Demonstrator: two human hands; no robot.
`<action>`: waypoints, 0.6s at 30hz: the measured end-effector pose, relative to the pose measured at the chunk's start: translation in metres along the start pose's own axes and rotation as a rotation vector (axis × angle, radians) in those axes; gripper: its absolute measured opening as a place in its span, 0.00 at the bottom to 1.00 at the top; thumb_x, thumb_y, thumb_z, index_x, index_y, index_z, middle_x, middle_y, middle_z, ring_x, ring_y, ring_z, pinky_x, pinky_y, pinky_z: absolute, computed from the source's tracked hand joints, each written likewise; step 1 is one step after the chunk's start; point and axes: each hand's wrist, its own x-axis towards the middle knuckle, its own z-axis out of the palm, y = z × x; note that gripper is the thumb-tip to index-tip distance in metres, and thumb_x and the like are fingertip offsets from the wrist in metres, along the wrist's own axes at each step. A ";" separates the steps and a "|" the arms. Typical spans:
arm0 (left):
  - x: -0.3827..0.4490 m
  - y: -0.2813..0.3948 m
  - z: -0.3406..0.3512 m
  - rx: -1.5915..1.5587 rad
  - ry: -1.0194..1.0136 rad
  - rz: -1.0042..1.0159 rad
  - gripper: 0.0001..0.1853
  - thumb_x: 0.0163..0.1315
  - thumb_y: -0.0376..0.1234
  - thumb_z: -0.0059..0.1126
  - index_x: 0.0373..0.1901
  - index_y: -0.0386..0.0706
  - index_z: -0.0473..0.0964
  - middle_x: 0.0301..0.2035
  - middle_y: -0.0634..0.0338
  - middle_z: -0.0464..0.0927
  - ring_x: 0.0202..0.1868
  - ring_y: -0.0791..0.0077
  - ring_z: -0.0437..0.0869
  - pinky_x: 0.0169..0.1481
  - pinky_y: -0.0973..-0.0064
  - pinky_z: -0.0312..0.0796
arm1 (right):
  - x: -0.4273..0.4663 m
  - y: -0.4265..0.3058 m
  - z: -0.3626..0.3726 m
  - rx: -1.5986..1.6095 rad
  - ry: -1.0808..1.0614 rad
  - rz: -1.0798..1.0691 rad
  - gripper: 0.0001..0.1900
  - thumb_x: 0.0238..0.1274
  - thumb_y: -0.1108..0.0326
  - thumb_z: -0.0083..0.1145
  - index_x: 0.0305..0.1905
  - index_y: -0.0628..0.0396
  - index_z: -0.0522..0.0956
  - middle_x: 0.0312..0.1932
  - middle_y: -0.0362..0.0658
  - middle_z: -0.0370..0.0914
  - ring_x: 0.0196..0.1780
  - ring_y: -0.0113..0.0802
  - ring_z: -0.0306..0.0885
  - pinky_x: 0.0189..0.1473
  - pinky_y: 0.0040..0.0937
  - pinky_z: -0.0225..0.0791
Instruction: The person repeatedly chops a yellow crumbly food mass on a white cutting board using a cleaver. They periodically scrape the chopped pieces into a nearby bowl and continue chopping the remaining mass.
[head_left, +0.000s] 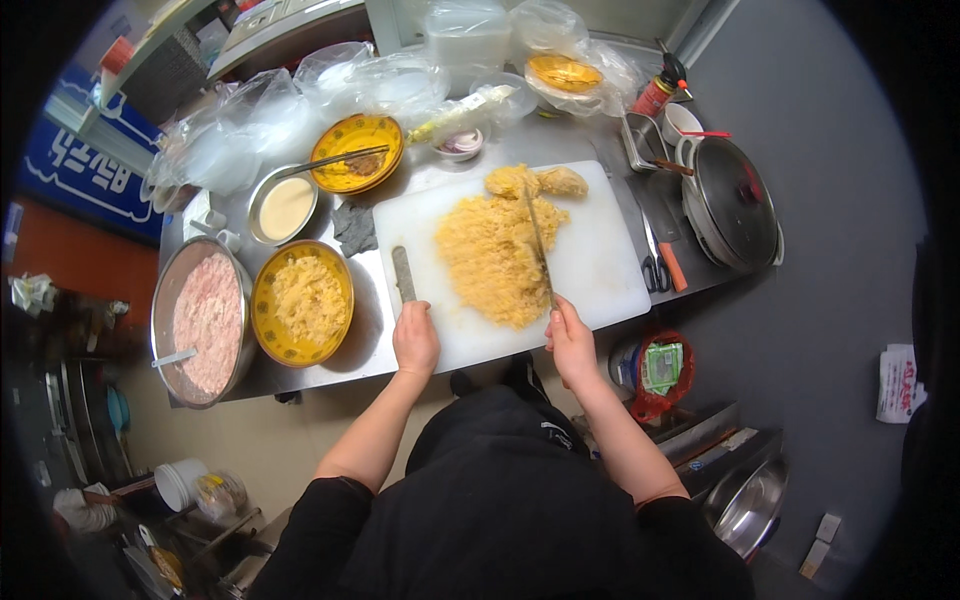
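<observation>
A white plastic cutting board (607, 277) lies on the steel table before me. Spread across it is a mound of chopped yellow food (491, 259), with larger uncut pieces (559, 182) at its far end. My right hand (573, 341) grips the handle of a knife (538, 236), whose narrow blade, seen nearly edge-on, stands over the right part of the mound. At the board's near left, my left hand (416, 339) is curled on the board beside its handle slot (403, 274). Left of the board stands a yellow patterned bowl (262, 330) of similar chopped food.
Pink minced food fills a large steel bowl (244, 360) at far left. Behind are a bowl of cream-coloured liquid (285, 210) and a yellow bowl (330, 142) with chopsticks. Scissors (657, 270), an orange-handled knife (673, 266) and a lidded electric pan (739, 199) sit right.
</observation>
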 end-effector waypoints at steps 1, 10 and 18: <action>0.000 0.000 0.000 0.006 0.001 -0.001 0.08 0.61 0.24 0.48 0.41 0.39 0.71 0.39 0.49 0.75 0.41 0.48 0.78 0.45 0.58 0.71 | 0.002 -0.001 0.005 -0.073 0.006 -0.070 0.20 0.74 0.63 0.45 0.65 0.59 0.69 0.30 0.45 0.75 0.32 0.32 0.73 0.40 0.30 0.71; -0.002 -0.002 0.003 0.034 0.010 -0.014 0.10 0.58 0.22 0.47 0.41 0.38 0.71 0.38 0.48 0.74 0.42 0.48 0.77 0.46 0.58 0.71 | 0.015 -0.044 -0.021 -0.095 -0.154 -0.361 0.21 0.76 0.64 0.44 0.67 0.57 0.68 0.26 0.37 0.70 0.24 0.19 0.64 0.27 0.20 0.63; -0.004 0.009 0.008 0.094 0.051 -0.067 0.14 0.55 0.22 0.45 0.44 0.39 0.71 0.40 0.49 0.74 0.45 0.49 0.76 0.50 0.59 0.69 | 0.049 -0.048 -0.039 -0.176 -0.289 -0.010 0.18 0.75 0.62 0.47 0.62 0.54 0.75 0.19 0.40 0.69 0.23 0.24 0.66 0.28 0.25 0.65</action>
